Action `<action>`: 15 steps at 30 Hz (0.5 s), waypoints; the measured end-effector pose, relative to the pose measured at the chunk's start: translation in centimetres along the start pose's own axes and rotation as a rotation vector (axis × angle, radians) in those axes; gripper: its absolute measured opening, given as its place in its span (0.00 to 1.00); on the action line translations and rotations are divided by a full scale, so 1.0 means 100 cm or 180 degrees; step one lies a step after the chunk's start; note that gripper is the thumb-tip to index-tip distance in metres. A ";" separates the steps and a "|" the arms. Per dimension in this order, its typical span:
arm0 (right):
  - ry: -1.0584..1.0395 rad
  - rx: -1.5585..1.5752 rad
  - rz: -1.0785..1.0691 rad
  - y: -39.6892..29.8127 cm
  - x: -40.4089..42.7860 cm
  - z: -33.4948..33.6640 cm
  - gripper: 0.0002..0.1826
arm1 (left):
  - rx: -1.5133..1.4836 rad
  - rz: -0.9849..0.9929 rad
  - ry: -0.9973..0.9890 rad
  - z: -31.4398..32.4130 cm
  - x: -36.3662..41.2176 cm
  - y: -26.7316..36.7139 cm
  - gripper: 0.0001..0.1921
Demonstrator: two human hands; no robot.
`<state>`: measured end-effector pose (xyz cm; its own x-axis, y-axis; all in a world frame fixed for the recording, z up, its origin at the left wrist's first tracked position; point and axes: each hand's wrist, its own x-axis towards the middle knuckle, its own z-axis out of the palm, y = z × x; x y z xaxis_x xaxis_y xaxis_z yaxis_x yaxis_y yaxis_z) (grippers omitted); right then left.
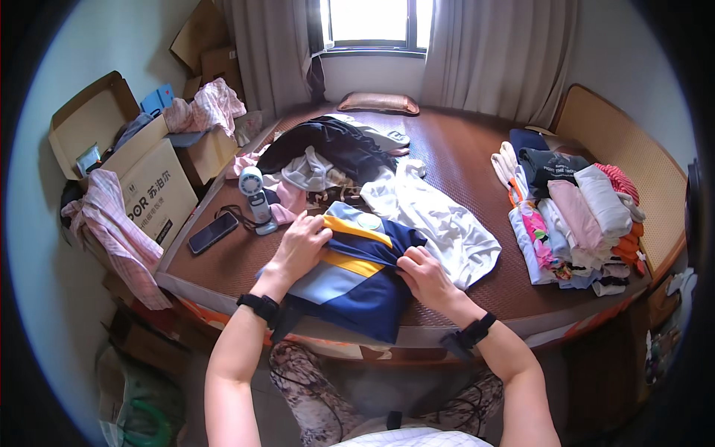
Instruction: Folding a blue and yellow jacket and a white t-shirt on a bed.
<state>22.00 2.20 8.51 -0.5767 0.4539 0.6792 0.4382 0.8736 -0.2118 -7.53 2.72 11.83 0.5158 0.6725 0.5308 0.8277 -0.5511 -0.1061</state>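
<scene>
A navy, light-blue and yellow garment (pixel 357 279) lies at the bed's near edge, partly hanging over it. My left hand (pixel 301 240) grips its upper left side by the yellow band. The fingers of my right hand (pixel 422 271) pinch the navy fabric at its right side. Just beyond, a white garment (pixel 441 223) is spread out loosely, and a heap of crumpled clothes with a black garment (pixel 329 145) on top lies further back. Folded clothes (pixel 581 207) are piled at the right of the bed.
A smartphone (pixel 213 232) and a handheld fan (pixel 257 201) lie left of the garment. Open cardboard boxes (pixel 162 190) with clothes draped over them stand at the left. A woven pillow (pixel 379 103) lies at the bed's far edge, below the window.
</scene>
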 end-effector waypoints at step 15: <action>-0.1111 0.0137 0.0461 0.049 -0.005 -0.014 0.23 | 0.0341 -0.1777 0.0634 0.054 -0.037 -0.001 0.14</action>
<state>25.39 6.01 8.06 -0.7145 0.5992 0.3613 0.5073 0.7992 -0.3222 -8.35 2.95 5.30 -0.0458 0.7347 0.6768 0.9845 -0.0816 0.1552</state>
